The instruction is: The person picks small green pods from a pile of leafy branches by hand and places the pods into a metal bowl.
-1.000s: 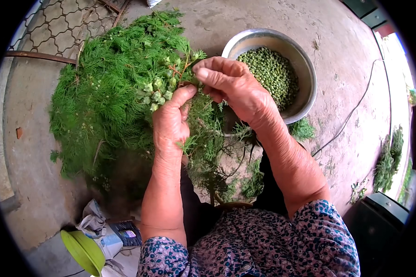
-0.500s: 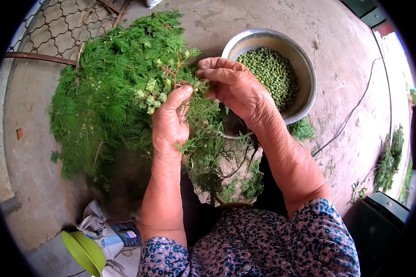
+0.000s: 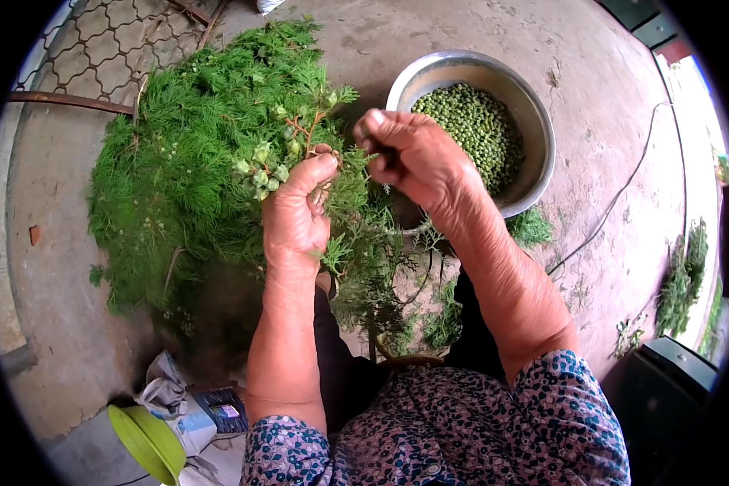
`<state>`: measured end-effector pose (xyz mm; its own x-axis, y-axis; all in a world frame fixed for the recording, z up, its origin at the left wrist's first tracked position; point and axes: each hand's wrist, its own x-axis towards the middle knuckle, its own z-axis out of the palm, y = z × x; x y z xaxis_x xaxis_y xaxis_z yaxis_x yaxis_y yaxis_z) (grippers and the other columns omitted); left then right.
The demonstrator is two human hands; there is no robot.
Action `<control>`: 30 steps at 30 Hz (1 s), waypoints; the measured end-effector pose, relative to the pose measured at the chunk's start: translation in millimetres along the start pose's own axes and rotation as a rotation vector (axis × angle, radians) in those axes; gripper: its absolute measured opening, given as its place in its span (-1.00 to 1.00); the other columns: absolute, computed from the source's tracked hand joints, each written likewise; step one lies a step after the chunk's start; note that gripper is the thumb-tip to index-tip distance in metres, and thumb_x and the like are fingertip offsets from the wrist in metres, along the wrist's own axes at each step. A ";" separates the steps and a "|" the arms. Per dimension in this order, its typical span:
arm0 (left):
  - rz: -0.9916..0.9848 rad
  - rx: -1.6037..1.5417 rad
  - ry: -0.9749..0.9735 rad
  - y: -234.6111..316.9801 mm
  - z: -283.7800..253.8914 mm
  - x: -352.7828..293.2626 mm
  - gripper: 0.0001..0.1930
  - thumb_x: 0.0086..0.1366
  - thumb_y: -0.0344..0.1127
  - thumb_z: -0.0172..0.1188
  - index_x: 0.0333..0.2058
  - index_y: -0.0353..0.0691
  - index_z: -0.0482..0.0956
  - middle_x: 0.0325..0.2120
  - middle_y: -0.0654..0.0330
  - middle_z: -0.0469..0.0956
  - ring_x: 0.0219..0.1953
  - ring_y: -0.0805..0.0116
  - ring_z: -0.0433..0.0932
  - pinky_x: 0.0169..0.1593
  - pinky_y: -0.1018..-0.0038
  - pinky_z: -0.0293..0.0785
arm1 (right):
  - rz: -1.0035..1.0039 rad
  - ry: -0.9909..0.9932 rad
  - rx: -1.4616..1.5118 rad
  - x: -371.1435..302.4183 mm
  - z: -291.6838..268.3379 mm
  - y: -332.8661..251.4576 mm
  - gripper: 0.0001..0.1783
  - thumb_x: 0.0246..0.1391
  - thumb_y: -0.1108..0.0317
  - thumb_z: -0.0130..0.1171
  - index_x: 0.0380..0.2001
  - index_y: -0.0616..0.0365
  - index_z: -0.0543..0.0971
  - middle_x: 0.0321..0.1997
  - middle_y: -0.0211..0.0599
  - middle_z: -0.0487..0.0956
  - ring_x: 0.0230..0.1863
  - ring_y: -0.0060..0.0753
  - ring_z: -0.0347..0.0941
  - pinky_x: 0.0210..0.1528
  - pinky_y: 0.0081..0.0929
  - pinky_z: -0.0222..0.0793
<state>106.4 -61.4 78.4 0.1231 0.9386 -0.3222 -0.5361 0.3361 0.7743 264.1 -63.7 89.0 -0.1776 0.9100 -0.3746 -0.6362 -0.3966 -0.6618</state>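
My left hand point(image 3: 298, 198) is closed round an arborvitae branch point(image 3: 355, 235), whose leafy part hangs down between my forearms. A cluster of pale green cones point(image 3: 262, 172) sticks out past my thumb, and more cones sit on the reddish twigs above it. My right hand point(image 3: 413, 154) is raised just right of the branch, apart from it, with its fingers curled in; whatever they may hold is hidden. Behind that hand stands a wide metal basin point(image 3: 540, 134), partly filled with loose green cones point(image 3: 474, 121).
A large heap of cut green branches point(image 3: 178, 154) spreads over the concrete floor at the left. Beyond it lies a rusty metal frame point(image 3: 73, 99). A lime-green basin point(image 3: 147, 441) and crumpled bags point(image 3: 194, 417) are at lower left. A thin cable point(image 3: 616, 198) runs along the right.
My right hand has drawn slightly right and away from the twig tip, its fingers curling in. My left hand keeps its hold on the branch, nearly in place.
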 end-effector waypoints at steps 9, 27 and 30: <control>-0.039 0.168 -0.059 1.7 3.0 -0.8 -0.82 -0.07 -0.41 0.29 -0.42 -0.20 0.55 -0.54 0.36 0.51 -0.59 0.69 0.36 -0.58 0.76 0.14 | -0.880 0.581 -1.051 1.5 -19.8 -17.9 -0.73 -0.03 0.36 0.07 -0.24 0.23 0.53 -0.33 -0.04 0.55 -0.26 -0.18 0.47 -0.15 -0.43 0.36; 0.012 0.251 -0.050 -4.7 8.8 0.2 -0.61 -0.08 -0.37 0.34 -0.22 -0.16 0.45 -0.36 0.34 0.51 -0.39 0.54 0.46 -0.62 0.70 0.16 | -0.247 0.188 0.080 -1.1 9.7 12.7 -0.82 -0.07 0.43 0.19 -0.65 0.13 0.43 -0.53 -0.37 0.53 -0.45 -0.55 0.44 -0.38 -0.55 0.35; 0.038 0.224 0.030 -3.0 9.8 -0.9 -0.63 -0.08 -0.37 0.33 -0.24 -0.16 0.44 -0.36 0.33 0.51 -0.36 0.52 0.46 -0.57 0.66 0.22 | -0.233 0.161 0.059 1.6 6.1 17.1 -0.82 -0.06 0.40 0.20 -0.64 0.12 0.44 -0.55 -0.38 0.53 -0.46 -0.56 0.44 -0.38 -0.56 0.33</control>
<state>116.2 -62.5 81.7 0.0794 0.9494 -0.3038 -0.3410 0.3122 0.8867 248.4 -68.3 81.1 0.0967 0.9430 -0.3184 -0.6891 -0.1674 -0.7050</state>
